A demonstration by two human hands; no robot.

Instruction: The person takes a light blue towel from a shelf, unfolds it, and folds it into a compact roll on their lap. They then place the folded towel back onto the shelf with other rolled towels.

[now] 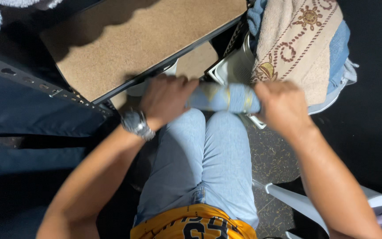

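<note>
A rolled light-blue towel (224, 97) with yellow stripes lies across my knees, held at both ends. My left hand (166, 99), with a dark wristwatch on the wrist, grips its left end. My right hand (281, 106) is closed around its right end. I sit in light-blue jeans and a yellow shirt.
A brown particle-board shelf (129, 40) in a black metal frame stands ahead to the left. A basket (231, 66) at the right holds a beige patterned towel (299, 40) over blue cloth. A white chair edge (297, 199) shows at lower right, on dark speckled floor.
</note>
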